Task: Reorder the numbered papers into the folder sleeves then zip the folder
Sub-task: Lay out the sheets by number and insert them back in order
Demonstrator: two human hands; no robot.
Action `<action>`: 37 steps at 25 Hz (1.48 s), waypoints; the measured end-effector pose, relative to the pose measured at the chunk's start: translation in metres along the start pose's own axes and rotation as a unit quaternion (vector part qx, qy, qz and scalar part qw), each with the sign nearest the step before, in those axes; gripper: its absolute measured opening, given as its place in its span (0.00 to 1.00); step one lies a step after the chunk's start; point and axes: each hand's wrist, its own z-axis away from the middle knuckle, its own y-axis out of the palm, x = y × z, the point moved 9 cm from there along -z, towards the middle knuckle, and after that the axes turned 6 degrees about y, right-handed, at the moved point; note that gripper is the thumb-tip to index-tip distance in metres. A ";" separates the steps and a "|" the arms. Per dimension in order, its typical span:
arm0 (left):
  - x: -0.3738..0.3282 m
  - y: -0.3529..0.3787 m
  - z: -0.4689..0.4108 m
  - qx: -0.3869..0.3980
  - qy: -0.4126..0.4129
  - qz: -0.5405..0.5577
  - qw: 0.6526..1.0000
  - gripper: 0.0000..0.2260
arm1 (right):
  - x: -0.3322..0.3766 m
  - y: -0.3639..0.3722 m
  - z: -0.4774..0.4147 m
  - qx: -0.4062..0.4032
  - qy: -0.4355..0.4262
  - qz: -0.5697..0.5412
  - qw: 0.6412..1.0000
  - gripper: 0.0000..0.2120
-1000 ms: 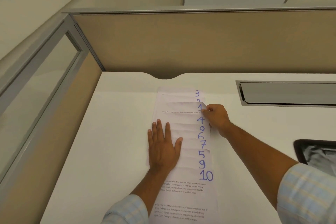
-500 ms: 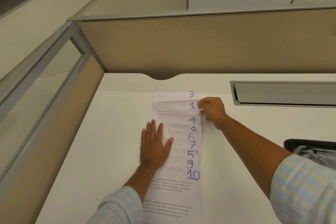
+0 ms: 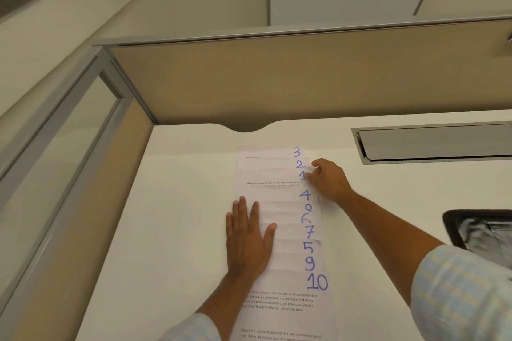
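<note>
**A:** What lies out past the left hand?

**B:** A grey-framed glass side panel (image 3: 55, 163), then the white desk top (image 3: 171, 230). The left hand (image 3: 248, 241) lies flat on the desk, fingers straight and slightly spread. It presses down the left part of the fanned stack of white printed paper sheets (image 3: 288, 318).

**A:** And the sheets themselves?

**B:** They run lengthways between the two hands, overlapping. Blue handwritten numbers go down their right side: 3, 2, 1, 4 at the far end and 5, 9, 10 at the near end.

**A:** The right hand?

**B:** The right hand (image 3: 329, 183) is at the stack's right edge, fingers curled, pinching the sheets marked 2 and 1.

**A:** Anything beyond it?

**B:** A grey metal slot (image 3: 432, 144) is set into the desk. The black zip folder (image 3: 450, 227) lies well apart from the right hand, cut off by the frame, its inside blurred.
</note>
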 end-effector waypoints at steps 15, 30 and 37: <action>0.001 0.000 0.000 0.021 -0.012 0.016 1.000 0.36 | 0.118 -0.129 0.043 -0.198 -0.192 -0.163 0.947 0.03; 0.061 -0.208 -0.073 -0.188 -0.079 0.656 0.726 0.09 | 0.245 -0.132 0.176 -0.090 -0.419 -0.335 0.839 0.06; 0.136 -0.200 -0.073 -0.155 -0.148 0.612 0.761 0.08 | 0.159 0.058 0.122 0.024 -0.170 -0.245 0.954 0.14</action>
